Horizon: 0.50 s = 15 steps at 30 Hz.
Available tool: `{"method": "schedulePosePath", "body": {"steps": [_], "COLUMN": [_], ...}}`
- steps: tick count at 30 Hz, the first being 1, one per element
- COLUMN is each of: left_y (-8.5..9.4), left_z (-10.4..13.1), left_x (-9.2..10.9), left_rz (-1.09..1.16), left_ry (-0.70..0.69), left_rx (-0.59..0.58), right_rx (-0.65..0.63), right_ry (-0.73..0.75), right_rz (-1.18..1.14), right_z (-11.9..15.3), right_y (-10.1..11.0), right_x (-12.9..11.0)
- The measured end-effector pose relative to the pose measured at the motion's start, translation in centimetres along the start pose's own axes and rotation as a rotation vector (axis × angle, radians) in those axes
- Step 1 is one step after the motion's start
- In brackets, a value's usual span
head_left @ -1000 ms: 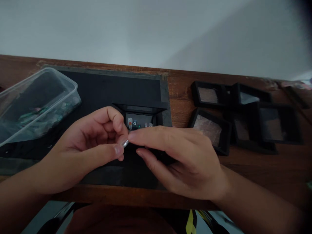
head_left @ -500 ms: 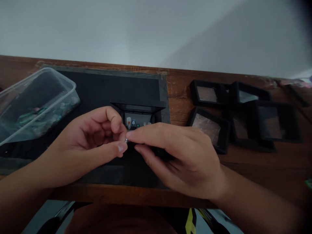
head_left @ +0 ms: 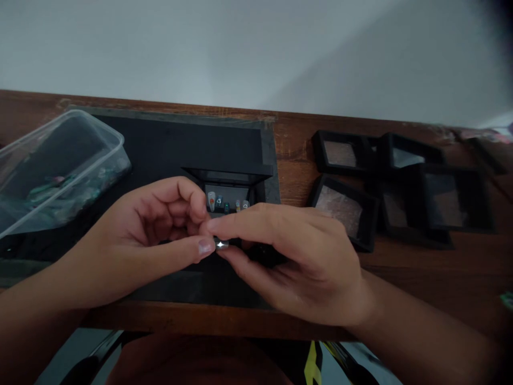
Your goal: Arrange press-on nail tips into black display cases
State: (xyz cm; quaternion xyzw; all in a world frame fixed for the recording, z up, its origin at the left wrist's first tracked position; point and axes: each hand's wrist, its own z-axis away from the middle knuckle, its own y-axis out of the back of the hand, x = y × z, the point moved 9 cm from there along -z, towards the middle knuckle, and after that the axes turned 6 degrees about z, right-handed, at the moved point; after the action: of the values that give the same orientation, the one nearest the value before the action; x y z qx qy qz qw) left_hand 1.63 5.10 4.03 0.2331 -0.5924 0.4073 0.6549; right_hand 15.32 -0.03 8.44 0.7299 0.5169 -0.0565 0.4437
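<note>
Between my two hands is a small shiny press-on nail [head_left: 220,244] with a bright star-shaped glint. My left hand [head_left: 148,235] pinches its left end with thumb and forefinger, the other fingers curled in. From the right, the thumb and forefinger of my right hand [head_left: 304,262] close on it. Just behind my fingertips stands a black display box [head_left: 226,175] with its lid raised. A row of press-on nails sits inside, including a long pale nail [head_left: 211,201] with an orange mark and a green nail [head_left: 226,207]. My hands hide the box's front part.
On the left, a clear plastic tub [head_left: 124,140] holds many small bagged pieces. Several black frame-like boxes with clear windows, one a tilted box [head_left: 366,214], lie on the wooden table [head_left: 294,176] at right. A dark mat [head_left: 180,141] lies under my hands.
The nail has come further into view between my fingertips, its glinting face now showing. My left thumb has shifted slightly right, and more of the row in the box is visible.
</note>
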Motion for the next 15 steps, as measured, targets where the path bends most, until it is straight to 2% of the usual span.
{"method": "schedulePosePath", "body": {"steps": [15], "left_y": [-0.59], "left_z": [-0.63], "left_x": [-0.36], "left_rz": [-0.018], "left_ry": [0.024], "left_rx": [0.0], "right_rx": [0.028], "right_ry": [-0.021], "right_rz": [0.025], "right_z": [-0.11], "right_y": [0.17], "right_x": [-0.17]}}
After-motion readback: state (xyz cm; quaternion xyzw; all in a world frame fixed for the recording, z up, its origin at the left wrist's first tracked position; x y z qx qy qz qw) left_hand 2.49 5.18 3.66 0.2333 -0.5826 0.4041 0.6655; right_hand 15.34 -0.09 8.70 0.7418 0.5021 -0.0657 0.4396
